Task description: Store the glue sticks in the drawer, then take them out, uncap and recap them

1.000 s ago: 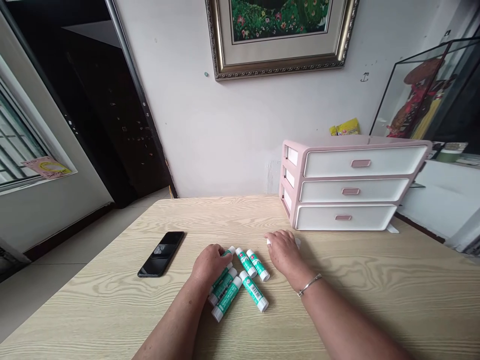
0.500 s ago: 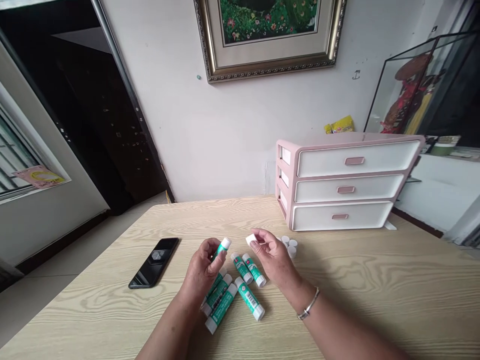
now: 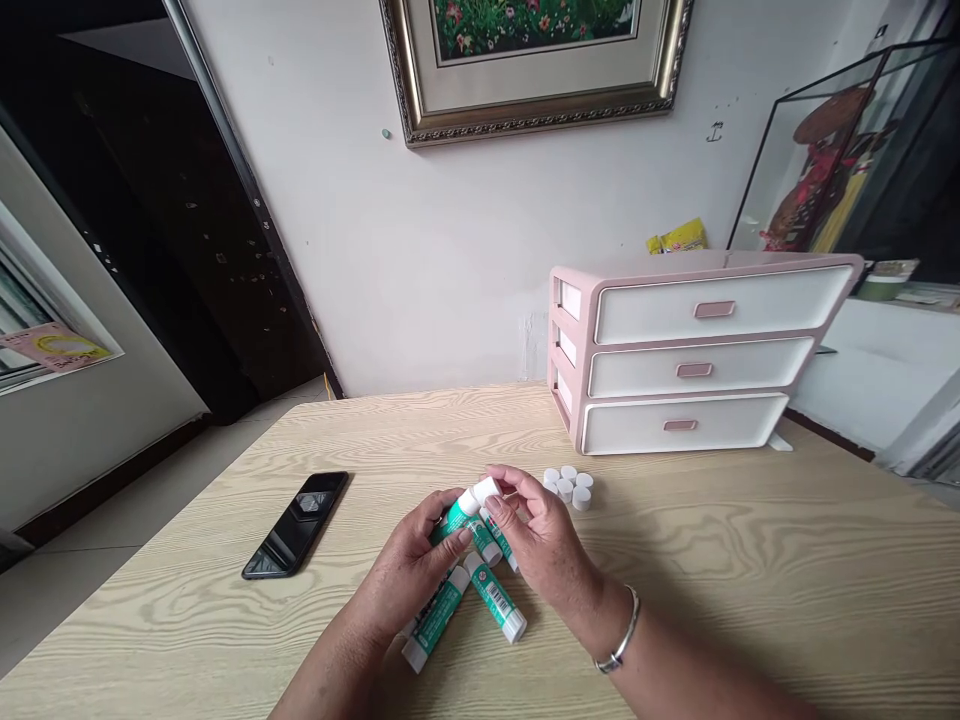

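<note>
My left hand [image 3: 411, 560] grips a green and white glue stick [image 3: 456, 516] and holds it tilted above the table. My right hand [image 3: 541, 540] pinches a white cap [image 3: 486, 490] against the open end of that stick. Several more glue sticks [image 3: 495, 598] lie on the wooden table [image 3: 750, 560] under and between my hands. A small cluster of white caps [image 3: 568, 486] sits just beyond my right hand.
A black phone [image 3: 295, 524] lies flat to the left of my hands. A pink and white three-drawer box [image 3: 697, 350] stands at the back right, drawers closed. Behind it are a wall, a framed picture [image 3: 525, 60] and a glass case [image 3: 855, 170].
Both hands lifted from the table, the left with a glue stick, the right with a cap. They have come together, cap now at the stick's end.
</note>
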Tool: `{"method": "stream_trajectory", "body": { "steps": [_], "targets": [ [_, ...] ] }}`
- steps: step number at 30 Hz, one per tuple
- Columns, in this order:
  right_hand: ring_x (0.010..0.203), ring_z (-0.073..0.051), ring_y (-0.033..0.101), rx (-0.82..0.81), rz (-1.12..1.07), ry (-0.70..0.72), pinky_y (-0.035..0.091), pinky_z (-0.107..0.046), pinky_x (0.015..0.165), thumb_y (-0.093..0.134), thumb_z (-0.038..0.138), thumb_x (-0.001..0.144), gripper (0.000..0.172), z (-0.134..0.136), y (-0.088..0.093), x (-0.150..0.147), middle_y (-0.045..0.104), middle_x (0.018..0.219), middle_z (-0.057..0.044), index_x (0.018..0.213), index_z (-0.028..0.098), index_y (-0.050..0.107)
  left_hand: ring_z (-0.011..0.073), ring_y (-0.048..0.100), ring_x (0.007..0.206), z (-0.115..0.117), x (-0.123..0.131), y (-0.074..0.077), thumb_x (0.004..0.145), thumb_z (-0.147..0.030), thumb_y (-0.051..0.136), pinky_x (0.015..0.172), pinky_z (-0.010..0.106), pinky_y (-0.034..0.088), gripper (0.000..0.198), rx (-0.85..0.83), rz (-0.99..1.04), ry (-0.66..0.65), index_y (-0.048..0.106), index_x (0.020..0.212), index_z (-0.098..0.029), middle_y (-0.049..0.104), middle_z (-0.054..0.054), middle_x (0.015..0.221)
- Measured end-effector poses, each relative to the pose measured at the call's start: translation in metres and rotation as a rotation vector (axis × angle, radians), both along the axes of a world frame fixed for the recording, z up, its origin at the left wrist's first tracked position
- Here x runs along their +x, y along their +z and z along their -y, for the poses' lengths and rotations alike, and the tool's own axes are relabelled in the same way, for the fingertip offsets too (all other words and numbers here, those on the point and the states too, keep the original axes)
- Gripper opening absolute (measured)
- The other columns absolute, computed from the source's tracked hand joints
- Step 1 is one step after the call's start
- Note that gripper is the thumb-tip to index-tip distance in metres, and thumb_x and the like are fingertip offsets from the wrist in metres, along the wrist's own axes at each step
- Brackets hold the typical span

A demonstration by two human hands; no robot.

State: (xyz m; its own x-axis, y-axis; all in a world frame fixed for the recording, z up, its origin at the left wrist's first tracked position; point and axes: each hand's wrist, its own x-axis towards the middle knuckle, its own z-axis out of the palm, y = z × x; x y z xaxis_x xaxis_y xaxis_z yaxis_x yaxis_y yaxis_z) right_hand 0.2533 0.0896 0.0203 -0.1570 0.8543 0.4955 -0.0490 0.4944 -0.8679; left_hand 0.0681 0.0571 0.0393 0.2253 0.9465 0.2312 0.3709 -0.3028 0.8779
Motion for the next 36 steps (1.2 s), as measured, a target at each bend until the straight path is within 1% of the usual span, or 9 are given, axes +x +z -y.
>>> {"method": "stream_trajectory", "body": {
  "steps": [8,15,20,24,26,28,31,33,36],
  "targets": [
    [0.091,-0.017,0.069,0.107,0.076,-0.036,0.058,-0.030,0.080,0.059,0.032,0.096,0.030,0.002,0.004,0.002,0.073,0.106,-0.007,0.123,0.022,0.065,0.0248,0.060,0.118,0.001,0.005,-0.002,0.092,-0.042,0.061,0.102,0.034,0.047,0.044,-0.008,0.047,-0.011,0.060,0.132,-0.023,0.070,0.006,0.121],
    [0.098,-0.017,0.067,0.198,0.174,-0.045,0.056,-0.030,0.086,0.058,0.027,0.097,0.029,0.003,0.002,0.002,0.072,0.113,-0.006,0.125,0.024,0.065,0.0226,0.064,0.108,0.002,0.005,-0.002,0.094,-0.039,0.059,0.096,0.031,0.049,0.041,-0.004,0.036,-0.024,0.061,0.131,-0.023,0.070,0.007,0.122],
    [0.108,-0.019,0.066,0.220,0.252,-0.047,0.055,-0.036,0.096,0.055,0.028,0.098,0.032,0.005,0.002,-0.001,0.070,0.121,-0.007,0.130,0.025,0.062,0.0234,0.064,0.109,0.004,0.007,0.006,0.094,-0.041,0.059,0.097,0.032,0.048,0.044,-0.045,0.034,-0.032,0.060,0.132,-0.021,0.069,0.009,0.124],
    [0.116,-0.020,0.063,0.307,0.301,-0.020,0.052,-0.040,0.102,0.052,0.025,0.099,0.037,0.009,0.003,-0.002,0.068,0.127,-0.007,0.137,0.027,0.058,0.0242,0.063,0.107,0.006,0.006,0.013,0.090,-0.041,0.061,0.093,0.031,0.048,0.044,-0.091,0.044,-0.010,0.062,0.128,-0.020,0.071,0.007,0.118],
    [0.116,-0.020,0.063,0.321,0.309,-0.004,0.052,-0.039,0.102,0.053,0.024,0.099,0.040,0.012,0.004,-0.001,0.067,0.128,-0.007,0.139,0.028,0.055,0.0231,0.063,0.097,0.006,0.003,0.012,0.089,-0.046,0.059,0.084,0.029,0.049,0.042,-0.108,0.060,0.015,0.065,0.120,-0.019,0.072,0.006,0.106],
    [0.112,-0.020,0.064,0.295,0.302,-0.003,0.054,-0.038,0.099,0.056,0.024,0.097,0.042,0.014,0.004,0.001,0.066,0.130,-0.008,0.139,0.028,0.054,0.0194,0.060,0.079,0.004,-0.001,0.008,0.089,-0.055,0.053,0.070,0.027,0.047,0.043,-0.109,0.093,0.074,0.068,0.103,-0.017,0.069,0.004,0.087],
    [0.104,-0.021,0.067,0.233,0.257,-0.042,0.057,-0.037,0.091,0.057,0.028,0.097,0.039,0.011,0.003,0.005,0.068,0.125,-0.010,0.135,0.027,0.057,0.0136,0.046,0.057,0.000,-0.008,0.000,0.091,-0.066,0.040,0.056,0.026,0.038,0.055,-0.089,0.153,0.180,0.061,0.075,-0.018,0.054,-0.001,0.060],
    [0.100,-0.021,0.069,0.177,0.207,-0.082,0.058,-0.036,0.088,0.057,0.032,0.097,0.034,0.006,0.000,0.007,0.071,0.117,-0.010,0.130,0.025,0.060,0.0127,0.041,0.051,-0.003,-0.012,-0.004,0.093,-0.067,0.034,0.053,0.026,0.034,0.059,-0.098,0.190,0.222,0.055,0.065,-0.020,0.046,-0.002,0.052],
    [0.094,-0.020,0.069,0.063,0.140,-0.109,0.057,-0.033,0.082,0.055,0.037,0.098,0.033,-0.006,-0.005,0.008,0.072,0.108,-0.009,0.127,0.023,0.062,0.0123,0.041,0.048,-0.006,-0.016,-0.007,0.094,-0.063,0.034,0.051,0.027,0.032,0.058,-0.137,0.232,0.272,0.052,0.060,-0.020,0.046,-0.002,0.049]
  ]
}}
